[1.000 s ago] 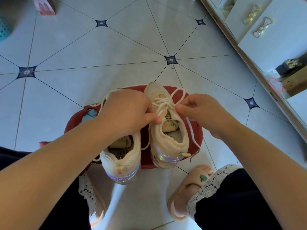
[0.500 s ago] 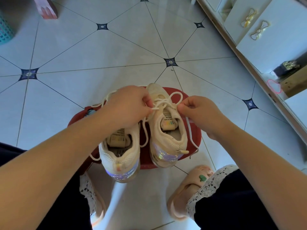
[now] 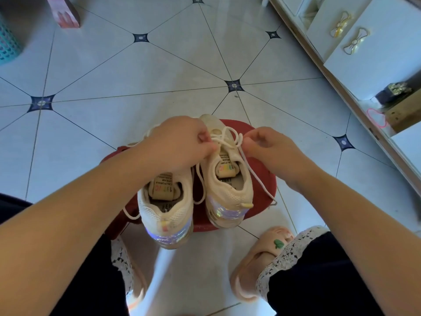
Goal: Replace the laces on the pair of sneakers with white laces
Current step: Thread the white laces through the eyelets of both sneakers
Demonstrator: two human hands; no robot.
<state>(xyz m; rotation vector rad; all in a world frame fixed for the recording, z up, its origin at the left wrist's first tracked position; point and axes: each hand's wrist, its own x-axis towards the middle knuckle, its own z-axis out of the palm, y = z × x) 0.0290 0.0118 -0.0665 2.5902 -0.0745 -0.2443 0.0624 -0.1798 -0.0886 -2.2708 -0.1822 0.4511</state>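
Pair of cream sneakers on red stool (image 3: 262,176); one white lace (image 3: 224,139) held by both hands.
Left hand (image 3: 180,142) was curled, fingertips pinching the lace above the tongue. Left sneaker (image 3: 166,210) sat at 7 o'clock of right sneaker (image 3: 227,181), heels toward the person. Right hand (image 3: 271,149), at 3 o'clock of the lacing, pinched the same lace narrowly, a loose strand trailing to 5 o'clock. Pink slipper (image 3: 259,256) stood on the tiled floor (image 3: 159,71).
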